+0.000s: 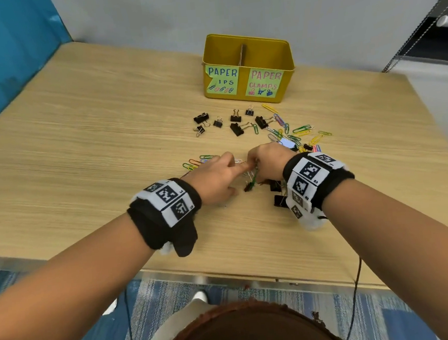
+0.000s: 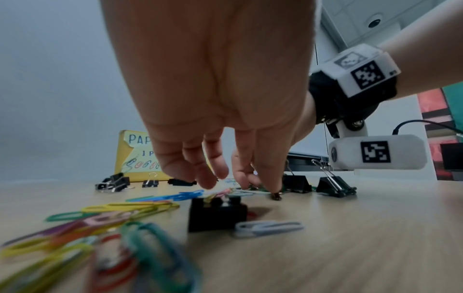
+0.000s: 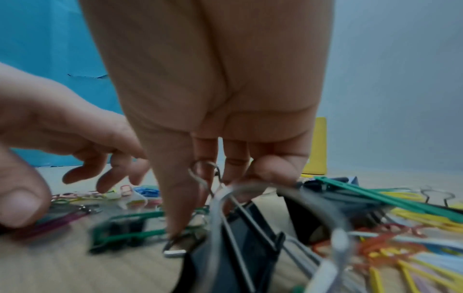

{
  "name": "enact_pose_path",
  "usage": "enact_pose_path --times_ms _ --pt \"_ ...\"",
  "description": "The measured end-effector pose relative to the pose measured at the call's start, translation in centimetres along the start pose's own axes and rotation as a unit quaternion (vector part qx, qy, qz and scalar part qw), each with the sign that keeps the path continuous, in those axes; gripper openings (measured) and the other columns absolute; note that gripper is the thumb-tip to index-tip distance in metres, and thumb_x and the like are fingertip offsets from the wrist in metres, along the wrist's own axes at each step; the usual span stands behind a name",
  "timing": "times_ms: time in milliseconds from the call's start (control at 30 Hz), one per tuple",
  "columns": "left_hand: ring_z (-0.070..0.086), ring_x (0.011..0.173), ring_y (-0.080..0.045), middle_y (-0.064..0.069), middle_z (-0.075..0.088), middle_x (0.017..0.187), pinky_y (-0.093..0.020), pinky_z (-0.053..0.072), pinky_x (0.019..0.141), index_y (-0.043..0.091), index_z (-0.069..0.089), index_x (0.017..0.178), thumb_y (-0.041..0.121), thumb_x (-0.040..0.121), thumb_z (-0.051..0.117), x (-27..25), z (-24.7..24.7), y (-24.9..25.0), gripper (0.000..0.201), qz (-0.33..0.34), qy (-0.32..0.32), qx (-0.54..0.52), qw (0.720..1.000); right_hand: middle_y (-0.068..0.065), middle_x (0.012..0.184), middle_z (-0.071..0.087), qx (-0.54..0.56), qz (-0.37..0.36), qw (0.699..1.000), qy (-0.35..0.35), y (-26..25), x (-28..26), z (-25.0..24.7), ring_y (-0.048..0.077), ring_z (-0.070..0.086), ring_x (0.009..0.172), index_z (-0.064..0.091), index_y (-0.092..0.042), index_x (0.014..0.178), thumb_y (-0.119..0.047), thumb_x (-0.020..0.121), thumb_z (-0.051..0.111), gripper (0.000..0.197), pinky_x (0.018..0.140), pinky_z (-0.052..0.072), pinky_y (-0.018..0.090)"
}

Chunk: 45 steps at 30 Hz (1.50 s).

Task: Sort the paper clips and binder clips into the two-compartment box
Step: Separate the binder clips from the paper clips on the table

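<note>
Dozens of coloured paper clips strewn over the middle of the tabletop, mixed with black binder clips: one loose row of binder clips just in front of the box, a thicker tangle of both kinds nearer the tabletop's near edge, under the hands. None visible inside the yellow two-compartment box, though its floor is hidden from the head view. Box upright toward the far edge, right of centre, split by a cardboard divider; left front label reading "PAPER", its second word partly torn, right front label reading "PAPER CLAMPS". Left hand low over the pile, fingers relaxed and spread, forefinger stretched toward the other hand, tips at or just above the clips, gripping nothing that shows. Right hand just beside it, knuckles up, fingers curled down into the tangle beside a green paper clip and a large binder clip with wire handles raised; impossible to tell whether anything is actually pinched. Seen from the left wrist, a small binder clip and a white paper clip lying side by side below the palm. Black wristband with printed square markers on each wrist.
</note>
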State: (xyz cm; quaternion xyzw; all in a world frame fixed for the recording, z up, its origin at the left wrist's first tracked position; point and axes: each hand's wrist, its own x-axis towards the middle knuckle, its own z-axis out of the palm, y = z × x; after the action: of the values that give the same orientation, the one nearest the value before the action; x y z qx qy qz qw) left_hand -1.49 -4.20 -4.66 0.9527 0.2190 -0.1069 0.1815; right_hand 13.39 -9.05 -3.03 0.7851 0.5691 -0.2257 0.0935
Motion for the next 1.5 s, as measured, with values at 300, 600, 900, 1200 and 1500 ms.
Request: enact_pose_path --times_ms 300,600,900,1200,1500 --pt "0.06 0.107 -0.021 -0.007 0.066 0.114 -0.021 0.039 0.084 0.015 0.063 0.12 0.009 0.088 0.052 0.5 -0.6 0.4 0.035 0.007 -0.017 -0.065 0.998 0.009 0.108 0.066 0.039 0.027 0.997 0.068 0.2 0.3 -0.6 0.028 0.061 0.101 0.061 -0.019 0.086 -0.004 0.085 0.053 0.017 0.085 0.052 0.034" --pt "0.049 0.1 -0.019 0.002 0.043 0.094 -0.034 0.045 0.089 0.024 0.056 0.08 0.041 0.072 0.072 -3.0 -0.8 -2.9 0.025 -0.087 0.019 -0.022 0.996 -0.008 0.075 0.054 0.081 -0.074 0.993 0.031 -2.2 -1.2 -0.5 0.015 0.054 0.084 0.069 -0.016 0.096 -0.011 0.085 0.057 0.016 0.075 0.044 0.025" --pt "0.049 0.111 -0.026 -0.01 0.052 0.119 -0.038 0.045 0.092 0.012 0.052 0.111 0.059 0.067 0.07 -3.6 -0.5 -3.0 0.067 -0.223 -0.043 0.003 0.974 0.002 0.087 0.056 0.064 -0.066 0.996 -0.003 -4.3 0.0 2.0 0.019 0.052 0.083 0.054 -0.017 0.085 -0.034 0.08 0.069 0.023 0.074 0.045 0.031" --pt "0.053 0.108 -0.026 -0.009 0.056 0.114 -0.038 0.042 0.087 0.012 0.053 0.115 0.074 0.067 0.056 -2.8 -0.4 -1.6 0.078 -0.246 -0.022 0.045 0.968 0.005 0.089 0.059 0.017 -0.03 0.999 -0.018 -3.6 0.3 0.2 0.02 0.054 0.087 0.058 -0.013 0.084 -0.031 0.075 0.075 0.026 0.075 0.046 0.028" --pt "0.054 0.09 -0.025 -0.01 0.06 0.106 -0.034 0.042 0.075 0.009 0.054 0.105 0.044 0.075 0.07 -4.1 -1.4 -5.1 0.048 -0.267 -0.01 -0.054 0.962 0.003 0.081 0.064 0.092 0.016 0.996 0.007 -0.8 -0.9 -2.4 0.015 0.058 0.075 0.073 -0.009 0.087 0.001 0.074 0.069 0.017 0.064 0.052 0.03"
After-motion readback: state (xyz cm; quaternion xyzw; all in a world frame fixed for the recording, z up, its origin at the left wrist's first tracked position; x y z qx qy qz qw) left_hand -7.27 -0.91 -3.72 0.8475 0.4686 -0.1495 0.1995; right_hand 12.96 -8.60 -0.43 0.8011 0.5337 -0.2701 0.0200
